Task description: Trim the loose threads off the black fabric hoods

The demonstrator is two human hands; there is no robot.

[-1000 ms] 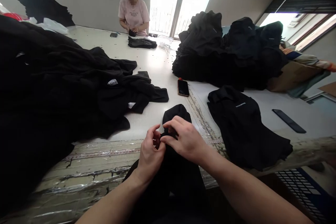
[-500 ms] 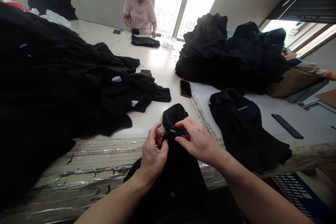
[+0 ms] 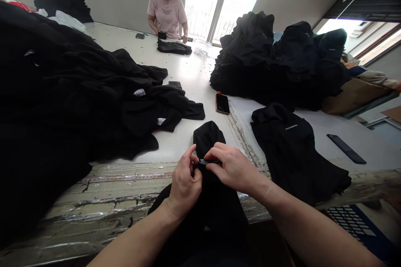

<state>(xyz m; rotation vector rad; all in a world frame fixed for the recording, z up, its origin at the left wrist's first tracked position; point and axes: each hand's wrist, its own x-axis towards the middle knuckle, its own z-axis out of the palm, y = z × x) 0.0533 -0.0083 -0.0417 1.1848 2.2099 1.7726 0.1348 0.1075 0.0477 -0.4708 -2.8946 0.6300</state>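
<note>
A black garment point(image 3: 208, 135) hangs over the front edge of the table and down toward me. My left hand point(image 3: 185, 175) pinches a fold of it between thumb and fingers. In my right hand point(image 3: 233, 164) is a pair of thread snips point(image 3: 203, 161), gripped by the thumb and fingers. Their dark blades point left and meet the cloth beside my left fingertips. Most of the snips' handle is hidden in the hand. To the right lies another black garment point(image 3: 285, 154) with small white lettering on the chest.
A large heap of black garments point(image 3: 78, 91) covers the left side. Stacked dark garments point(image 3: 275, 62) stand at the back right. A phone point(image 3: 222, 103) and a dark flat bar point(image 3: 346, 149) lie on the table point(image 3: 200, 71). Across it stands a co-worker point(image 3: 167, 12).
The snips have come left and down to the cloth at my left fingertips, and my right fingers have closed further around them. The red part seen earlier is now hidden.
</note>
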